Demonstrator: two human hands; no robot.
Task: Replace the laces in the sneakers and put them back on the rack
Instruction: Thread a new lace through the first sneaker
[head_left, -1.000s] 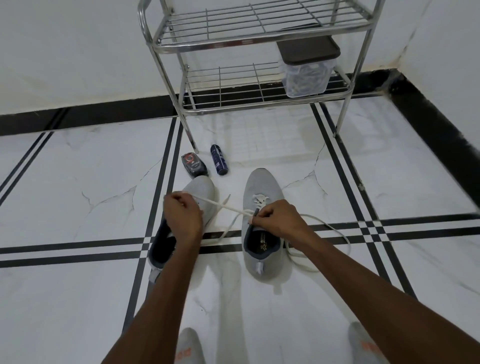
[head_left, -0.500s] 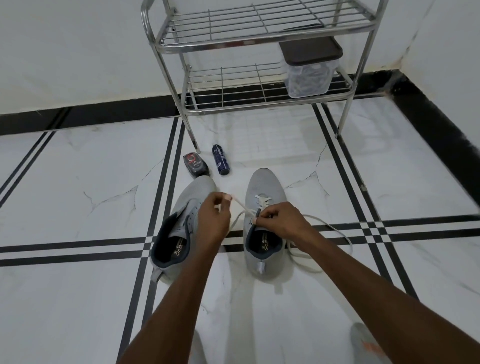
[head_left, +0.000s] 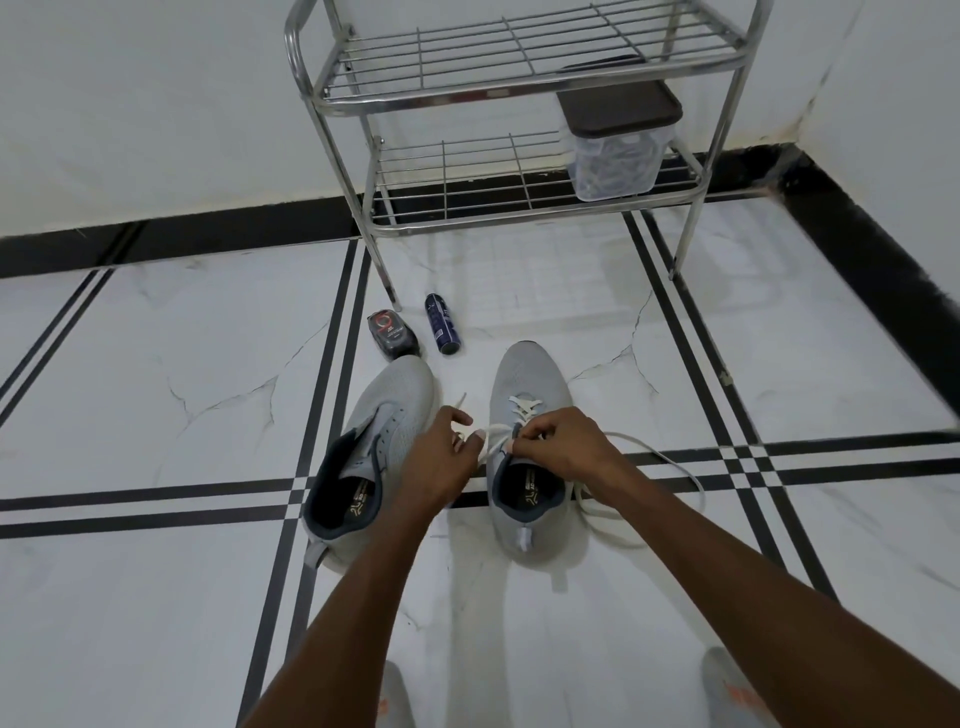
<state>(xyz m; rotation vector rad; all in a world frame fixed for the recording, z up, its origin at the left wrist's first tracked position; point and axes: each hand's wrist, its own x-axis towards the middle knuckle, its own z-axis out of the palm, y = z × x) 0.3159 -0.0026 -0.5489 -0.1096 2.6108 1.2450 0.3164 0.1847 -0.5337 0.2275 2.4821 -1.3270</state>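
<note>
While the white lace (head_left: 524, 410) crosses only the lowest eyelets of the right-hand sneaker (head_left: 530, 374), the step in hand looks to be threading that shoe, with most of its rows not yet filled. Both grey sneakers stand on the floor (head_left: 156, 395) in front of the metal rack (head_left: 519, 67), toes pointing toward it. The right hand (head_left: 563, 447) sits over the tongue, its fingers (head_left: 524, 439) curled and pinching the lace at the eyelets. The left hand (head_left: 441, 457) hovers between the two shoes, fingers bent, and seems to pinch the free lace end near its tip; the exact hold is hard to make out. A long slack loop of lace trails across the floor to the right of the shoe.

The left-hand sneaker (head_left: 384, 415) shows bare eyelets and no lace, so by my reckoning the task is well short of halfway. The next move likely calls for guiding the tip into the next open eyelet and drawing the slack through evenly. A dark spray can (head_left: 442, 325) and a small black tin (head_left: 390, 332) lie beside the rack's front left leg; a lidded clear box (head_left: 618, 150) sits on its lower shelf.
</note>
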